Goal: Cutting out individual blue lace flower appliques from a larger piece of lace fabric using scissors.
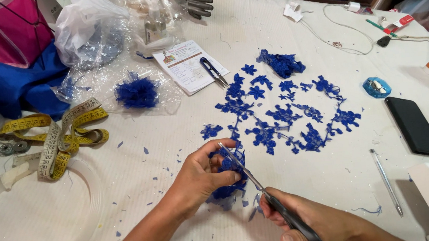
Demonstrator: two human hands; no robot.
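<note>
A white table (139, 159) holds blue lace flowers (282, 114) spread in a ring, with a yellow tape measure (58, 135) at left and a black phone (414, 125) at right. Near the front edge, the left hand (204, 176) pinches a blue lace piece (229, 190). The right hand (313, 221) grips scissors (263, 194), blades against the lace.

lace piece (229, 179): royal blue floral pattern, held in the left hand (201, 177)
scissors (272, 204): silver blades, black handles, in the right hand (313, 223)
lace motifs (282, 114): royal blue flowers and sprigs, just beyond the scissors
table (138, 143): white, finely ribbed, flecked with blue scraps
tape measure (56, 135): yellow and white with black marks, far left of the scissors
phone (414, 125): plain black, right of the lace motifs
small tin (377, 87): bright turquoise, beside the phone
</note>
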